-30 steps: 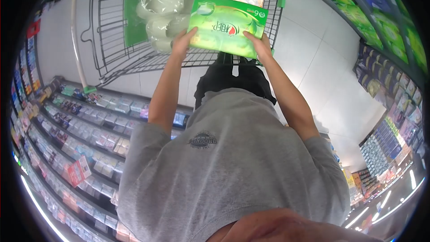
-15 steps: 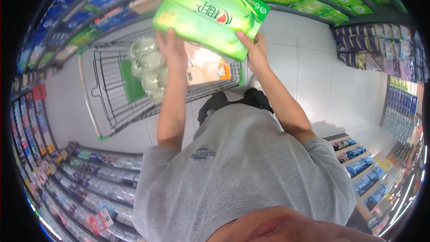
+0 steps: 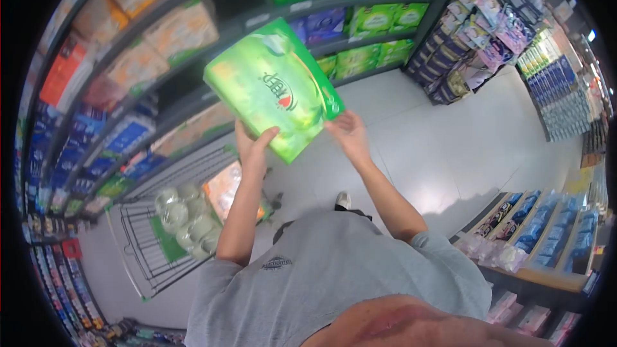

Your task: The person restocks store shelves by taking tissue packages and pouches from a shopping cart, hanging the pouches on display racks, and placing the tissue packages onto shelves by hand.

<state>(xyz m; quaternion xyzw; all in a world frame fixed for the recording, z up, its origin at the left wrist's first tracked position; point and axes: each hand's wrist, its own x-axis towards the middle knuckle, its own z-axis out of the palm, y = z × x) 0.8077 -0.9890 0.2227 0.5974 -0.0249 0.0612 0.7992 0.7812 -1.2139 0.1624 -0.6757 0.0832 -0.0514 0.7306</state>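
A green tissue pack [image 3: 273, 90] is held up and tilted in front of the shelves. My left hand [image 3: 254, 144] grips its lower left edge, thumb on the front and the other fingers behind. At the lower right corner, my right hand [image 3: 347, 133] holds the pack's green end, its fingers slightly blurred. Below and left of the pack, a shopping cart [image 3: 138, 244] carries clear-wrapped pale items [image 3: 186, 218] and an orange and white pack [image 3: 225, 189].
Shelves [image 3: 302, 6] with green, purple, orange and blue packs curve across the top and left. Hanging goods [image 3: 475, 32] stand at the upper right. A tiered display of blue packs [image 3: 546, 231] is at the right. Pale floor tiles [image 3: 424, 135] lie between.
The view has turned toward the shelves. The green pack has been lifted away from above the cart and tilted further, with both hands still on it. The cart now appears lower left.
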